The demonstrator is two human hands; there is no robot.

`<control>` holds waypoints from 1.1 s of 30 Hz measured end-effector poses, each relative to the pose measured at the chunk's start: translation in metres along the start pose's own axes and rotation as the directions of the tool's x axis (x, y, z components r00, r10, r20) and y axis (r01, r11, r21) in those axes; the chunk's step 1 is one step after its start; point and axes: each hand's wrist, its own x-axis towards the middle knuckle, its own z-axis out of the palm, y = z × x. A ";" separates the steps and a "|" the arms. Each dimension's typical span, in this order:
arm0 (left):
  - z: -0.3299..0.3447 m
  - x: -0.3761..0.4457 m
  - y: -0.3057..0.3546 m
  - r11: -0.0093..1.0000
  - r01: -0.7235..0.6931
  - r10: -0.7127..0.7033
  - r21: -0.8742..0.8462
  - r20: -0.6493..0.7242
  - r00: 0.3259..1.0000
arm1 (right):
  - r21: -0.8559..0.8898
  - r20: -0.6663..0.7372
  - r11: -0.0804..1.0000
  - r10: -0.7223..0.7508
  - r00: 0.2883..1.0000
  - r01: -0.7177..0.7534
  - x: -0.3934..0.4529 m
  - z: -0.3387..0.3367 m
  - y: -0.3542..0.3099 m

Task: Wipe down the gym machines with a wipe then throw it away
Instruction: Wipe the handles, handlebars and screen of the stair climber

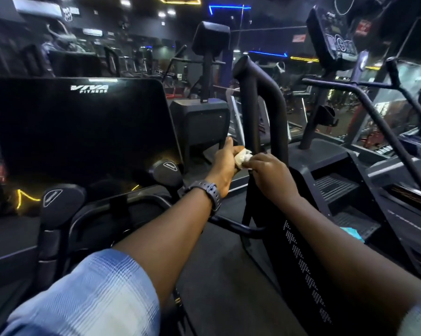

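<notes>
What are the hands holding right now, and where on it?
Both hands hold a crumpled white wipe: left hand cups one side, right hand pinches the other.

Between the left hand (225, 163) and right hand (269, 174), the wipe (243, 157) looks like crumpled white paper. Just beyond them the handlebar (262, 93) is matt black. Left of the left hand, the screen (83, 129) is glossy black, mirroring lights.

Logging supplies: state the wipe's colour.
White, slightly off-white in the dim light. The wipe shows crumpled between the left hand and right hand in the head view.
</notes>
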 end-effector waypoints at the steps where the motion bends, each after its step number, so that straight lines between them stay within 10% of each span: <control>1: -0.001 -0.004 0.001 0.999 -0.003 0.003 0.034 0.009 1.000 | -0.013 0.028 1.000 0.019 0.999 -0.018 -0.004 -0.001 -0.002; 6: -0.010 -0.025 0.008 0.993 -0.010 0.004 0.115 0.048 0.999 | -0.010 0.210 0.977 0.211 0.955 -0.213 -0.014 -0.007 -0.013; 17: -0.153 -0.070 0.055 0.791 -0.228 0.466 0.568 -0.316 0.826 | 0.725 0.227 0.623 0.186 0.956 -0.294 0.031 0.041 -0.155; 22: -0.160 -0.083 0.021 0.793 -0.153 0.403 0.590 -0.320 0.857 | 0.665 0.021 0.744 0.079 0.997 -0.073 0.005 0.051 -0.161; 27: -0.145 -0.090 0.013 0.811 -0.161 0.438 0.562 -0.401 0.804 | 0.689 0.013 0.694 0.279 0.960 -0.211 0.023 0.048 -0.164; 33: -0.151 -0.088 0.002 0.844 -0.197 0.430 0.499 -0.409 0.805 | 0.623 -0.021 0.781 0.087 0.996 -0.055 0.003 0.059 -0.160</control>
